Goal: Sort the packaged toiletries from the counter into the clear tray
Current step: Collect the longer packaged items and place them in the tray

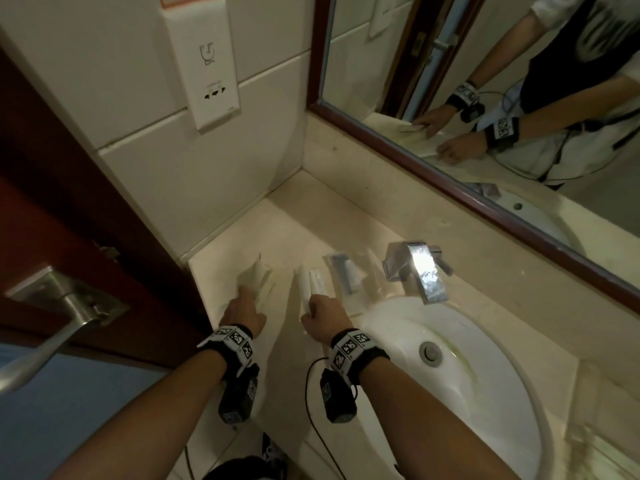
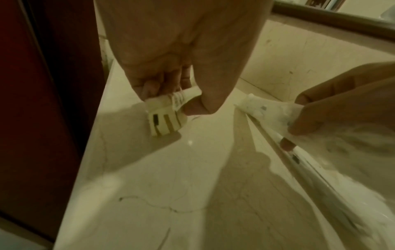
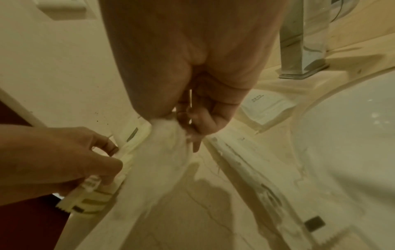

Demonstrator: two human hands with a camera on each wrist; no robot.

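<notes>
My left hand (image 1: 247, 293) pinches a cream packet with gold stripes (image 2: 165, 116) just above the counter's left end. Beside it my right hand (image 1: 313, 303) pinches the end of long white packets (image 1: 311, 284), seen crumpled between its fingers (image 3: 192, 121) in the right wrist view. The clear tray (image 1: 372, 273) stands on the counter between my right hand and the tap. It holds a packet with a dark item (image 1: 341, 270) and a white printed packet (image 3: 265, 108). More cream packets (image 1: 258, 275) lie under my left hand.
A chrome tap (image 1: 420, 268) stands right of the tray, above the white basin (image 1: 460, 403). A dark door (image 1: 52, 202) with a metal lever handle (image 1: 65, 306) closes off the left. The mirror (image 1: 485, 81) and tiled wall run behind the counter (image 1: 311, 216).
</notes>
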